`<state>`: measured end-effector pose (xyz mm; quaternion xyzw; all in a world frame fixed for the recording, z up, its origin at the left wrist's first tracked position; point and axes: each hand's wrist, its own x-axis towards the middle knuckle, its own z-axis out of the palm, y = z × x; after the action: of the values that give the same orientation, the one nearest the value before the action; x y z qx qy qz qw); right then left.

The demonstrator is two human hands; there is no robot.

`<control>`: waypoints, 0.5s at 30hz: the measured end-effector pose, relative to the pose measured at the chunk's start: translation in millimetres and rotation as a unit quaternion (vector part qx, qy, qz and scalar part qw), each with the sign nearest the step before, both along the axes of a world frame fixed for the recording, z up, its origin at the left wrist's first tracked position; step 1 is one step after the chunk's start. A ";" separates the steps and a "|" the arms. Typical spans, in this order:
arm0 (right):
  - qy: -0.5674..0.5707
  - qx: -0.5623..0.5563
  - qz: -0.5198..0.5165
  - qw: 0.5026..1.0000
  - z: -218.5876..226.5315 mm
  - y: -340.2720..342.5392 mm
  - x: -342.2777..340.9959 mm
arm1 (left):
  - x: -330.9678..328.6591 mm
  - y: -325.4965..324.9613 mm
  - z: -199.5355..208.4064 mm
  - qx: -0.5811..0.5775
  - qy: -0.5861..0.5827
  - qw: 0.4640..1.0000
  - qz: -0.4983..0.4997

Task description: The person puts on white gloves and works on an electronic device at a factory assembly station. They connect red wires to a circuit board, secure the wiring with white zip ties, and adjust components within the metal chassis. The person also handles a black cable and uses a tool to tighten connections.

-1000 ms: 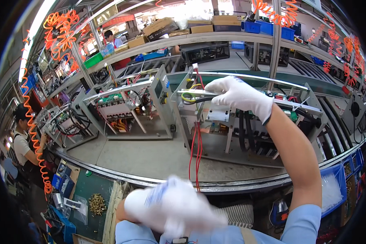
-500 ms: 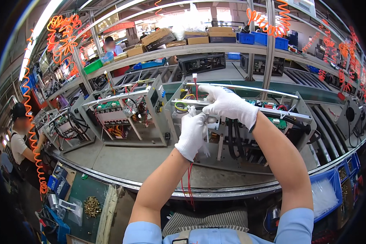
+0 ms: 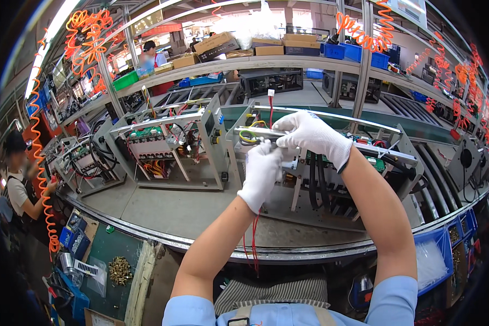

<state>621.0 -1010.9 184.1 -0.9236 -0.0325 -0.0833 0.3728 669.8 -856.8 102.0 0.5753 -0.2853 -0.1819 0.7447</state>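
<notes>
Both my hands wear white knit gloves and meet over the left end of an open metal equipment chassis. My left hand is closed, partly smeared by motion, its fingertips close to the looped yellow-green wire. Thumb and fingers of my right hand pinch together just beside it, at the upper rail. What either hand holds is hidden by the fingers. A white connector on red wires stands up behind the hands. Thin red wires hang below my left wrist. Thick black cables drop down the chassis front.
More open chassis with wiring stand to the left. Roller conveyor lies to the right. A blue bin with clear plastic pieces sits lower right; brass fittings lie lower left. Orange coiled hoses hang overhead. A person stands at far left.
My left hand has shifted slightly and its fingers have moved, blurring. The right hand's index finger has drawn in from its outstretched position toward the thumb. The view has tilted a little.
</notes>
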 end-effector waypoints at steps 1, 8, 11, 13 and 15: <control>0.009 -0.003 -0.002 1.000 1.3 2.1 -2.0 | -0.3 0.0 -0.3 0.037 -0.044 0.998 0.035; 0.020 0.023 0.012 0.999 8.2 3.8 -2.5 | 10.1 -11.7 -14.4 0.192 -0.298 0.906 0.232; 0.007 0.030 0.028 0.999 6.2 -1.2 -1.9 | 14.8 -2.4 -0.1 0.065 -0.065 0.995 0.046; 0.013 0.057 0.025 0.998 6.5 0.6 -4.2 | 12.9 8.7 7.0 0.035 0.031 0.998 -0.042; 0.016 0.074 0.007 0.997 7.4 4.7 -5.5 | 16.6 9.0 10.9 0.070 0.024 0.996 -0.055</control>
<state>615.5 -1006.2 191.5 -0.8946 -0.0270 -0.0682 0.4408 686.4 -847.8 112.9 0.6047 -0.2851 -0.2563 0.6981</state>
